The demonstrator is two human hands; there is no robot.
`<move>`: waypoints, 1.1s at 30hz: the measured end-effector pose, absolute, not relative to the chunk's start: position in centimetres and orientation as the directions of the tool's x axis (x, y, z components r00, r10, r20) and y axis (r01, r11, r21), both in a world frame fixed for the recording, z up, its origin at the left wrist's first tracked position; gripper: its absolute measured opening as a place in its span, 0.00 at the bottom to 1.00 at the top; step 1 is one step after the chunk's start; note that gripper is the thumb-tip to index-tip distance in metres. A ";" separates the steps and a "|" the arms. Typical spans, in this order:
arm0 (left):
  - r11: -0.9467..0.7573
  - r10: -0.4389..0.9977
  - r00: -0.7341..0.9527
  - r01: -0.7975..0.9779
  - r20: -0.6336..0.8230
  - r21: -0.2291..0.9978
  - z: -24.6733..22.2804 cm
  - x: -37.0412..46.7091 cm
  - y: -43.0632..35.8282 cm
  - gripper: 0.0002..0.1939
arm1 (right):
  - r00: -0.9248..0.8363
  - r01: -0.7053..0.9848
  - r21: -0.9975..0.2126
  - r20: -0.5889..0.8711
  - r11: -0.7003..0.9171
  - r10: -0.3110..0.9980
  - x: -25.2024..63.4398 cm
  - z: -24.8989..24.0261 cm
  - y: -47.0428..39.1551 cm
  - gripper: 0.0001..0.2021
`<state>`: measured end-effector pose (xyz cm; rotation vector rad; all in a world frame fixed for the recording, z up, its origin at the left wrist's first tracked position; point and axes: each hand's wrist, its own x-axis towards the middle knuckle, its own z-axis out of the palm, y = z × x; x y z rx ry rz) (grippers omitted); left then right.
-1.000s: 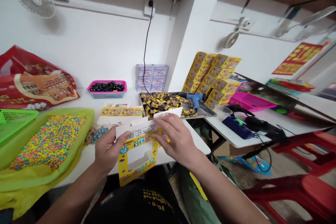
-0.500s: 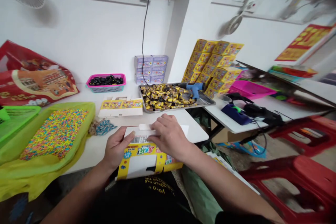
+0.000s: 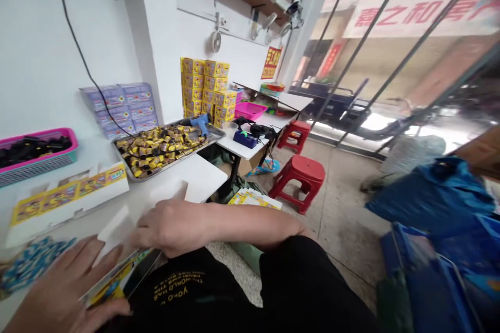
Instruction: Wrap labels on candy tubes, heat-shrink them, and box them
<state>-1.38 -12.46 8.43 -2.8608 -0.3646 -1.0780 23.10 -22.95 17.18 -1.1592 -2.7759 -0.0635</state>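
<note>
Left hand (image 3: pixel 62 291) lies flat, fingers spread, on a yellow carton blank (image 3: pixel 117 278) | right hand (image 3: pixel 170 226) presses its white flap, grasping nothing | blank at white table's (image 3: pixel 203 177) near edge | metal tray (image 3: pixel 167 145) beyond.

Upside-down "WORLD HAS" and "YO-O" on black shirt (image 3: pixel 195 291)

The left hand (image 3: pixel 58 291) lay flat at the near left, fingers spread. The right hand (image 3: pixel 172 226) pressed palm-down just right of it, forearm stretching right.
</note>
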 end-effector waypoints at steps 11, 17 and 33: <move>-0.705 0.532 0.739 0.657 0.414 -0.266 7.6 -2.4 -14.4 0.27 | -0.598 0.782 -0.036 0.239 0.623 0.765 23.3 12.9 -20.9 0.13; -0.596 0.703 0.578 0.797 0.414 -0.101 5.3 -3.0 -13.4 0.32 | -0.605 0.782 0.005 0.250 0.624 0.756 22.8 11.7 -18.1 0.18; -0.533 0.785 0.385 0.820 0.486 0.210 2.8 -2.2 -14.5 0.16 | -0.498 0.852 -0.035 0.251 0.522 0.830 21.9 8.9 -15.4 0.14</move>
